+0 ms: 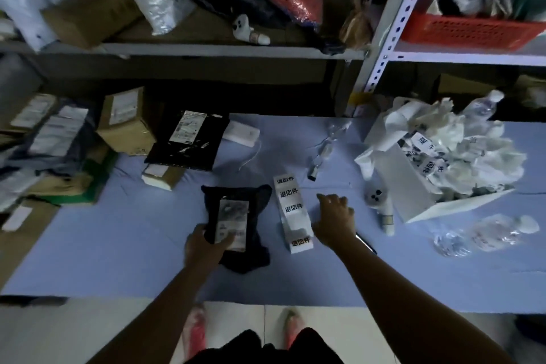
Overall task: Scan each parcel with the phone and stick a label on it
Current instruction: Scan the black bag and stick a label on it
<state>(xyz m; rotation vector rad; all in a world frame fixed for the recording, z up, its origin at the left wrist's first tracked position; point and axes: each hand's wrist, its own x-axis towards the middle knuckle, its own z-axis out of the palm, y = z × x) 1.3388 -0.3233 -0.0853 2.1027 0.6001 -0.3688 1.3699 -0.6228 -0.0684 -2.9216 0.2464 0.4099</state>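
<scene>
A small black bag parcel [239,224] with a white shipping slip lies on the blue table [118,245] in front of me. My left hand [206,248] grips its near left edge, thumb on the slip. Just right of it lies a white strip of labels [292,207] printed with black characters. My right hand [335,217] hovers beside the strip with fingers spread, holding nothing. A dark phone [366,242] peeks out from under my right wrist, mostly hidden.
Several parcels are piled at the left: a cardboard box [125,124], a black flat bag [189,142], a small box [161,176]. A white box of crumpled label backing [437,156], plastic bottles [478,233] and a white handheld device [381,204] sit at the right. Shelves stand behind.
</scene>
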